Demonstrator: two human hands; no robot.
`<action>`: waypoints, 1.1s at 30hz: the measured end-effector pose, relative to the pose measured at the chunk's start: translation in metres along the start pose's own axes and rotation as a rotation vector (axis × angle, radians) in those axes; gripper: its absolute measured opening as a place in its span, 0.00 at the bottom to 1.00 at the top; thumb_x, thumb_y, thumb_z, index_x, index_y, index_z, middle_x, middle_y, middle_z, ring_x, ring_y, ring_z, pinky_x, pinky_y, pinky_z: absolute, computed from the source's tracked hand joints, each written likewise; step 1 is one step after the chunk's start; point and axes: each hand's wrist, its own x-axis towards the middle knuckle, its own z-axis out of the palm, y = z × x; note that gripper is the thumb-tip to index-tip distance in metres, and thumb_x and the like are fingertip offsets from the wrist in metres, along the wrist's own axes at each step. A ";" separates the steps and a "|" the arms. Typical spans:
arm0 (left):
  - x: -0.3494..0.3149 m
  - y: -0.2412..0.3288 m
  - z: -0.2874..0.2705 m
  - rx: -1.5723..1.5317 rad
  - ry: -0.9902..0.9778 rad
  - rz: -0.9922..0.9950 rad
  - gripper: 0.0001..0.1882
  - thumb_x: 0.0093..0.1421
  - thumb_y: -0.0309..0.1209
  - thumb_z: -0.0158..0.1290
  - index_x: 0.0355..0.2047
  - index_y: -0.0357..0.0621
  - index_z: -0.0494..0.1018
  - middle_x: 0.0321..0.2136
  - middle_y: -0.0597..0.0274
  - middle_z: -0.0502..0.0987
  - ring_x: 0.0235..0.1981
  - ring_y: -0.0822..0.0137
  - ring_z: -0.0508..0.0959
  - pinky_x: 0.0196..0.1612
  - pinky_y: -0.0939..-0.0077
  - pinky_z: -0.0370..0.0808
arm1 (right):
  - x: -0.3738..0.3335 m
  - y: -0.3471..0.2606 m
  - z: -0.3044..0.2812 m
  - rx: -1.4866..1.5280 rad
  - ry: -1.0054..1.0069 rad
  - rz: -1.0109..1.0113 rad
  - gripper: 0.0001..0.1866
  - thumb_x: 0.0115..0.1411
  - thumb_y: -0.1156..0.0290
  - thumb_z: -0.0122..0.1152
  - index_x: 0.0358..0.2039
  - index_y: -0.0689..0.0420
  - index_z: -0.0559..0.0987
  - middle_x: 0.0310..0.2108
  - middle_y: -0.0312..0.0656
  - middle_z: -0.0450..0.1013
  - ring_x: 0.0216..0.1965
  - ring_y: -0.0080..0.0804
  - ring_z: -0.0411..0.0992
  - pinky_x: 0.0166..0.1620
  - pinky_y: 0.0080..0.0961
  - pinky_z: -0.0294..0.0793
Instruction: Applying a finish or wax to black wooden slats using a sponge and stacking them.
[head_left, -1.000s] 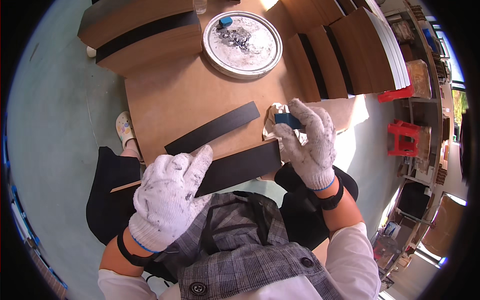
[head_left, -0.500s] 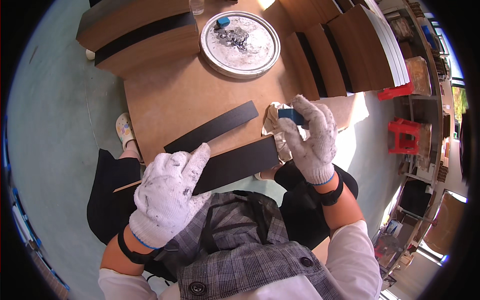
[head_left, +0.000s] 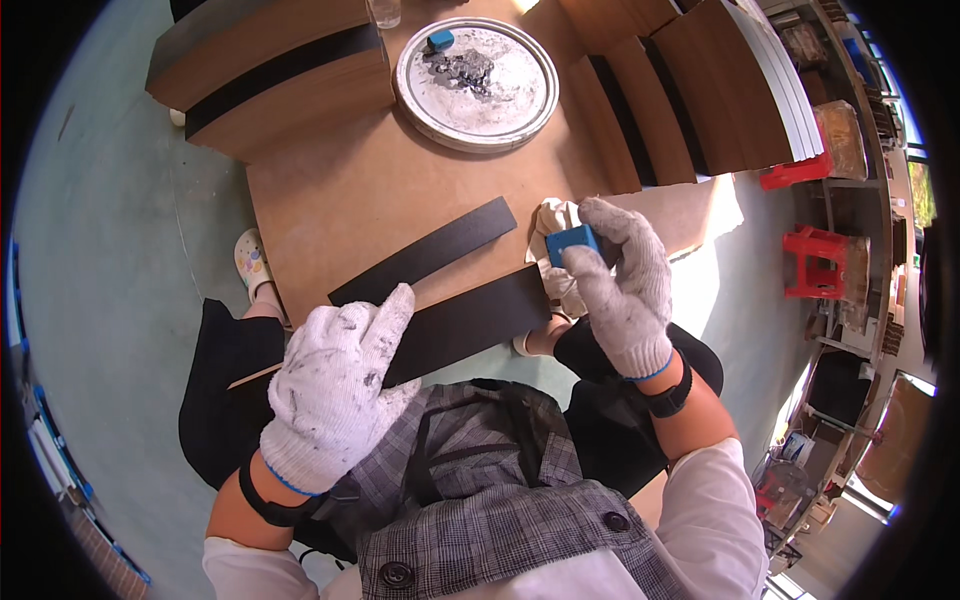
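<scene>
My left hand (head_left: 335, 385), in a smudged white knit glove, is closed over a long black board (head_left: 475, 315). Its index finger lies along the board's far edge and the thumb is at the near side; the curled fingertips are hidden. At the board's right end, my gloved right hand (head_left: 632, 295) pinches a small blue block (head_left: 573, 246) between thumb and fingers. The block is held above a crumpled cream cloth (head_left: 552, 222), apart from the board. Beyond the board, a narrower black strip (head_left: 430, 250) lies on the brown tabletop (head_left: 310, 220).
A round white lid (head_left: 520, 115) with dark wet smears carries another blue block (head_left: 440, 41). Stacks of brown boards with black edges stand at the far left (head_left: 300, 95) and far right (head_left: 700, 100). A clear cup (head_left: 386, 12) is behind. Red stools (head_left: 812, 262) stand rightward.
My right hand has turned the blue block and shifted it slightly left and nearer, so more of its face shows. My left hand stays on the board.
</scene>
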 end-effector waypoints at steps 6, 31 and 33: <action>0.001 0.002 -0.001 0.001 0.000 0.008 0.43 0.39 0.34 0.66 0.58 0.43 0.64 0.40 0.55 0.71 0.41 0.56 0.71 0.47 0.63 0.70 | -0.001 -0.003 -0.002 -0.367 -0.044 -0.498 0.26 0.44 0.68 0.72 0.44 0.60 0.74 0.35 0.46 0.72 0.36 0.46 0.71 0.44 0.39 0.69; 0.084 -0.028 0.129 -0.031 -0.015 -0.238 0.42 0.50 0.40 0.61 0.63 0.45 0.57 0.54 0.49 0.67 0.56 0.49 0.64 0.59 0.61 0.63 | 0.035 0.041 -0.035 0.529 0.206 0.441 0.20 0.62 0.62 0.56 0.49 0.63 0.72 0.33 0.36 0.71 0.28 0.17 0.68 0.33 0.15 0.70; 0.089 -0.028 0.136 -0.008 -0.019 -0.234 0.42 0.50 0.40 0.61 0.63 0.45 0.56 0.55 0.48 0.66 0.57 0.50 0.64 0.60 0.61 0.62 | 0.034 0.042 -0.039 0.547 0.194 0.449 0.20 0.62 0.63 0.56 0.49 0.63 0.72 0.33 0.36 0.71 0.28 0.17 0.68 0.33 0.15 0.70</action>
